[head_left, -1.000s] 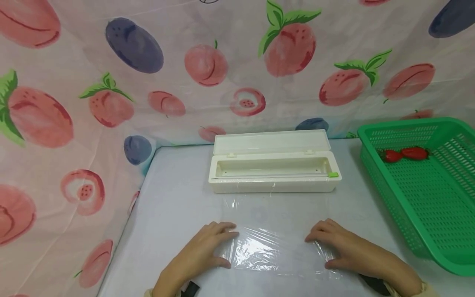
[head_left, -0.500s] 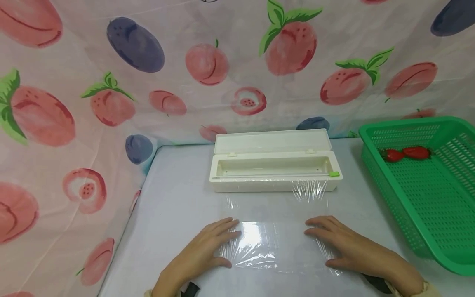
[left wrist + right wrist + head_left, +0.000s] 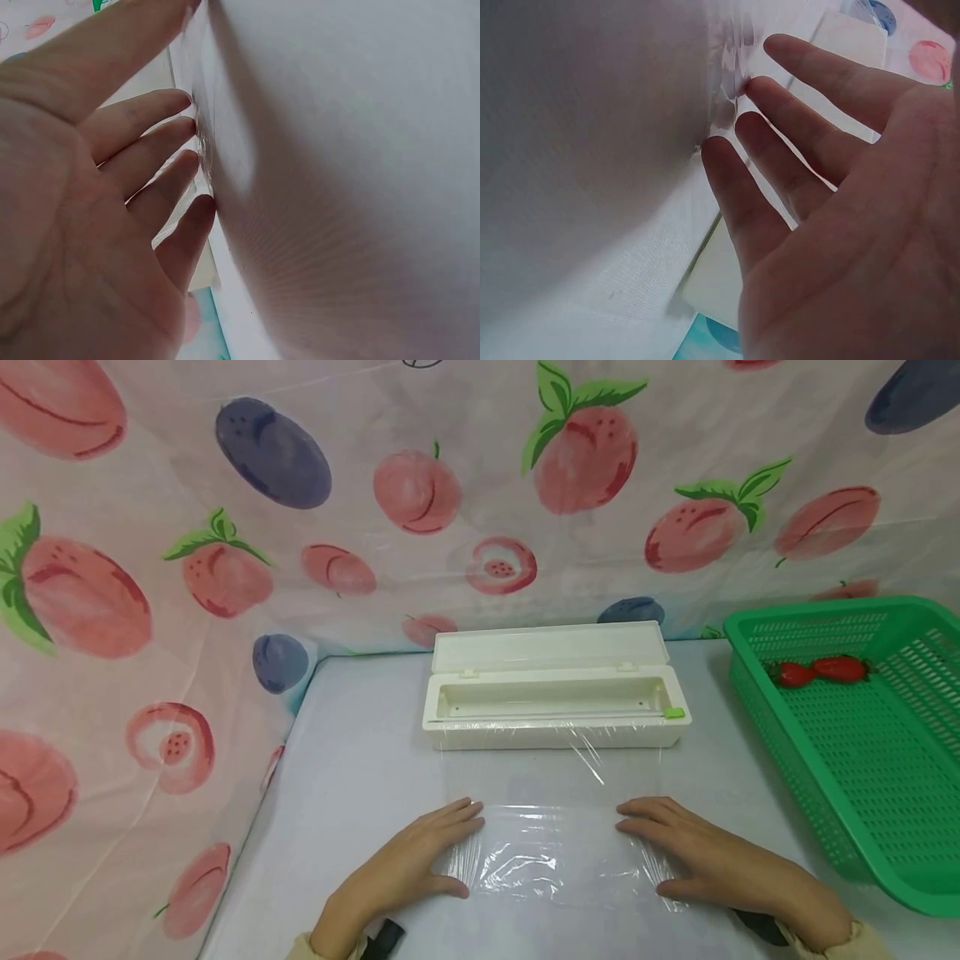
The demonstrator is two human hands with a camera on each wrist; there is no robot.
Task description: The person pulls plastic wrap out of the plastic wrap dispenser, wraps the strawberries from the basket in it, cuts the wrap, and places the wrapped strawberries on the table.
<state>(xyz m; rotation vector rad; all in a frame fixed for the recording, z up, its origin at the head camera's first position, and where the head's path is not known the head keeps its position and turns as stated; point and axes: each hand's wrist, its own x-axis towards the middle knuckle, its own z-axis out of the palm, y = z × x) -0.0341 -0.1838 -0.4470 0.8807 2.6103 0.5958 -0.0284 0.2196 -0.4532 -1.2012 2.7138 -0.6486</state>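
A sheet of clear cling film (image 3: 555, 860) lies on the white tabletop, running from the front of a long white cling film dispenser (image 3: 555, 740). My left hand (image 3: 408, 860) touches the film's left edge with straight, spread fingers; my right hand (image 3: 705, 864) does likewise at the right edge. Creases fan out beside both hands. In the left wrist view, the fingertips of the left hand (image 3: 112, 210) meet the film and table surface. The right wrist view has the right hand (image 3: 840, 195) with long, separated fingers against wrinkled film. The dispenser's lid (image 3: 551, 648) stands up, its trough bare.
A green plastic basket (image 3: 783, 777) stands at the right, with two red fruits (image 3: 840, 669) with leafy ends inside. A green slider (image 3: 674, 713) sits at the dispenser's right end. Fruit-printed cloth (image 3: 450, 410) hangs behind and at the left.
Both hands' fingers have spread a little, the foremost fingertips moving slightly forward. The film's creases have shifted; those near the dispenser now lie toward its middle right.
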